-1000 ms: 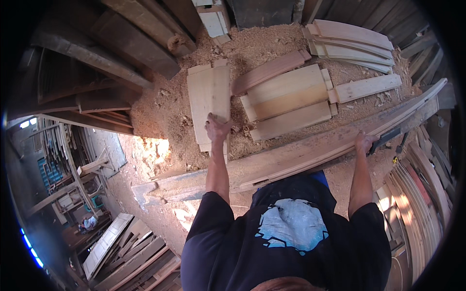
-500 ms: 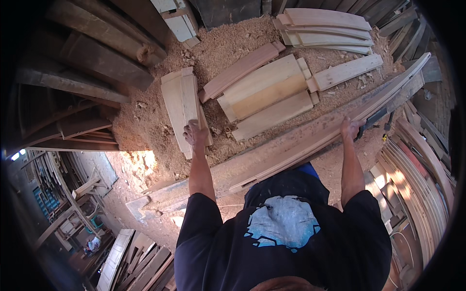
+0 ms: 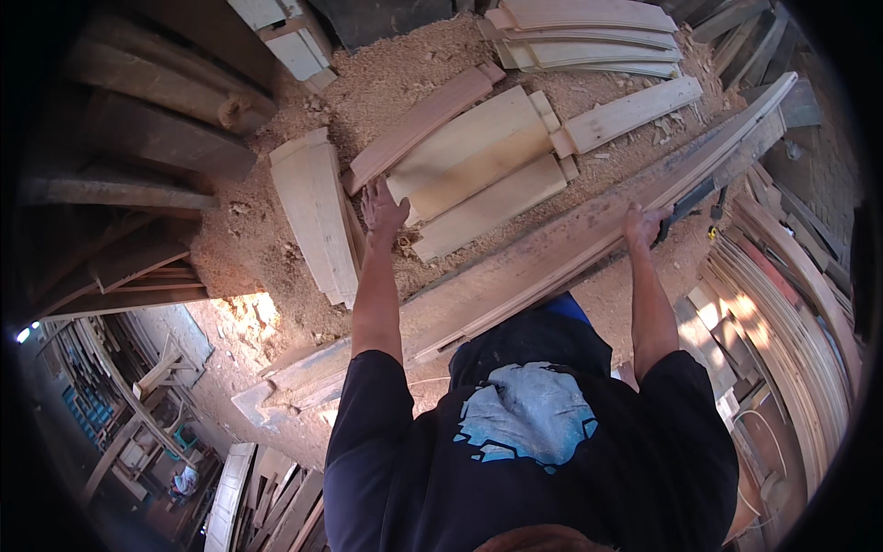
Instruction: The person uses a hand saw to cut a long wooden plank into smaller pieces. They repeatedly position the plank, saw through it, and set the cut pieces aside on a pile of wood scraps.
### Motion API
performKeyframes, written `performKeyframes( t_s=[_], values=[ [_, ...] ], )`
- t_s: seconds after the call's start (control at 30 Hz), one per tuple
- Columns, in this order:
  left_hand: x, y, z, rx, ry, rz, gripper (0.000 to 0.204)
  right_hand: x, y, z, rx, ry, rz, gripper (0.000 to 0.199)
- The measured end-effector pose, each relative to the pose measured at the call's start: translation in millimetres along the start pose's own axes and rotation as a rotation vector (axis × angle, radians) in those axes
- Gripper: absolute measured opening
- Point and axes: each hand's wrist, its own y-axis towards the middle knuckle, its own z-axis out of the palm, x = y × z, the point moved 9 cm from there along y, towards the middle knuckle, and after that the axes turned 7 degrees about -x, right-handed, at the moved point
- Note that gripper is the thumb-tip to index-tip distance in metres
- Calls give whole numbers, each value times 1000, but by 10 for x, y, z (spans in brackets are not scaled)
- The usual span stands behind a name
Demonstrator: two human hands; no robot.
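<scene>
My left hand (image 3: 382, 207) is stretched forward with its fingers spread, holding nothing. It hovers between a stack of pale curved boards (image 3: 313, 216) on its left and the lower end of a reddish plank (image 3: 418, 124). Pale flat boards (image 3: 478, 161) lie just to its right on the sawdust. My right hand (image 3: 642, 225) grips the far edge of a long grey plank (image 3: 552, 253) that runs diagonally across in front of my body. A dark tool (image 3: 690, 198) lies on that plank right beside my right hand.
Sawdust (image 3: 386, 74) covers the surface under the boards. More curved pale boards (image 3: 589, 37) are stacked at the top right. Dark heavy timbers (image 3: 156, 138) lie to the left, and bent strips (image 3: 791, 304) are piled at the right. A workshop floor with frames (image 3: 156, 386) shows lower left.
My left hand has left the stack of curved boards and opened, now lying to its right. The view has tilted. My right hand stays on the long plank.
</scene>
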Motion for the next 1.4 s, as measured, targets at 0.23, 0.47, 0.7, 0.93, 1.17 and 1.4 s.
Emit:
performKeyframes(
  t_s=[0.23, 0.47, 0.7, 0.93, 1.17, 1.4],
  values=[
    [-660, -317, 558, 171, 223, 67, 89, -150, 99, 45, -26, 35, 28, 103],
    [-989, -942, 1273, 468, 196, 51, 97, 21, -40, -97, 26, 40, 49, 102],
    [-723, -822, 1327, 610, 111, 54, 92, 46, -39, -63, 5, 26, 18, 103],
    [-819, -807, 1272, 615, 158, 0, 88, -134, 93, 56, -20, 48, 35, 104],
    [-760, -811, 1286, 609, 93, 24, 91, -137, 90, 67, -25, 56, 27, 104],
    [-809, -871, 1307, 577, 79, 23, 90, -22, -20, -64, 22, 30, 40, 104]
  ],
)
